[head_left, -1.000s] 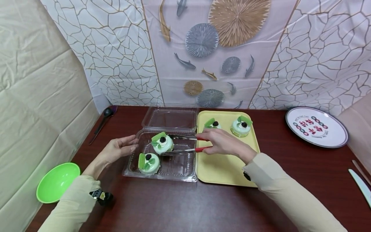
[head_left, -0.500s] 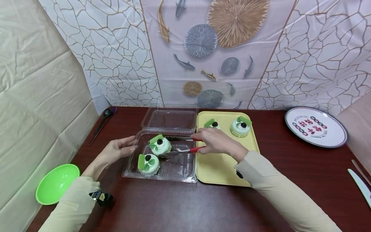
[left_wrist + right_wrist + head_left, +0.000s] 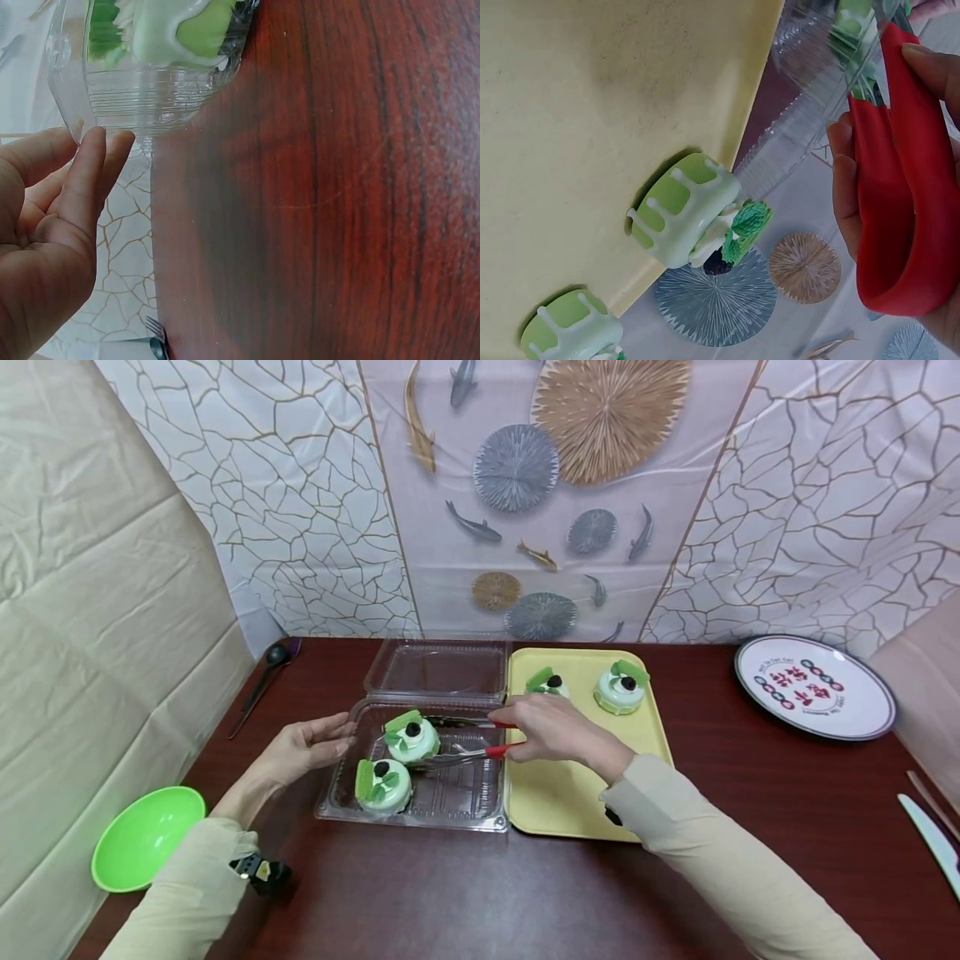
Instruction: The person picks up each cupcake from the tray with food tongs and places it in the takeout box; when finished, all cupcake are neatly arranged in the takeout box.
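Observation:
In the head view, my left hand (image 3: 303, 750) pinches the left rim of a clear plastic clamshell container (image 3: 457, 806), whose lid lies folded back. My right hand (image 3: 558, 731) grips red-handled tongs (image 3: 889, 202). The tong arms reach into the container, on either side of a mint-green mini cake (image 3: 420, 743) topped with a dark berry and green leaves. A second green cake (image 3: 386, 792) sits in the front left corner, close to the first. Whether the tongs still press the cake is hard to tell.
Right of the container lies a yellow tray (image 3: 562, 806) with two more cakes, one (image 3: 621, 693) plain to see, one (image 3: 547, 683) partly behind my hand. A green bowl (image 3: 148, 835), black spoon (image 3: 262, 681), decorated white plate (image 3: 813, 685) and knife (image 3: 930, 835) lie farther out.
My right hand has shifted slightly left with the tongs, and the cake between their arms has moved left and a little nearer the front cake. My left hand stays at the rim.

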The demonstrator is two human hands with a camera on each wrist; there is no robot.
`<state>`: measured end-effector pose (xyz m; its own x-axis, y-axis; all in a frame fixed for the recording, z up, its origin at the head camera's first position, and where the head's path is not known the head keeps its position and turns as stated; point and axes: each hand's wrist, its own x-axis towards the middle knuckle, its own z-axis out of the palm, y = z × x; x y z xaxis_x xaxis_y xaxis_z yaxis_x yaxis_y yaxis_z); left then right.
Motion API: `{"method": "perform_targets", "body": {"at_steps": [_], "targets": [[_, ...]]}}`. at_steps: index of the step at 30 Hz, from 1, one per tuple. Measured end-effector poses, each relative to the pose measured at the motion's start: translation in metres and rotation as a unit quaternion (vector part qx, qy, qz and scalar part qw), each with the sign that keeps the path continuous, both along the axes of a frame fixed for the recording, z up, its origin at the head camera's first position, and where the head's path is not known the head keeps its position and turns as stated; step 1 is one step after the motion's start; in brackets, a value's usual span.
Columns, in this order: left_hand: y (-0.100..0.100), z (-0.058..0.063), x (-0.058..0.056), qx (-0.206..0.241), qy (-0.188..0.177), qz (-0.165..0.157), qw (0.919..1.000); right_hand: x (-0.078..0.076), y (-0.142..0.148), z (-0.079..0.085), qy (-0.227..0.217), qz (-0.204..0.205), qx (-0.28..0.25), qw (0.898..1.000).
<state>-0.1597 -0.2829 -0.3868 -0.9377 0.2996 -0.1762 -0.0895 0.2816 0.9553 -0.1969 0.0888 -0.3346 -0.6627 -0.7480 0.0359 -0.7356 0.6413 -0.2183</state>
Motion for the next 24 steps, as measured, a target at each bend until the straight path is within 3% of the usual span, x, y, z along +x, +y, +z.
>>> {"method": "perform_targets", "body": {"at_steps": [11, 24], "targets": [[-0.0001, 0.0006, 0.001, 0.0, 0.0, -0.004, 1.0, 0.0, -0.007, -0.0055, 0.002, -0.003, -0.005, 1.0], [0.0, -0.001, 0.0002, -0.001, 0.0, -0.003, 1.0, 0.0038, -0.0061, 0.0009, -0.013, -0.017, 0.008, 1.0]]}}
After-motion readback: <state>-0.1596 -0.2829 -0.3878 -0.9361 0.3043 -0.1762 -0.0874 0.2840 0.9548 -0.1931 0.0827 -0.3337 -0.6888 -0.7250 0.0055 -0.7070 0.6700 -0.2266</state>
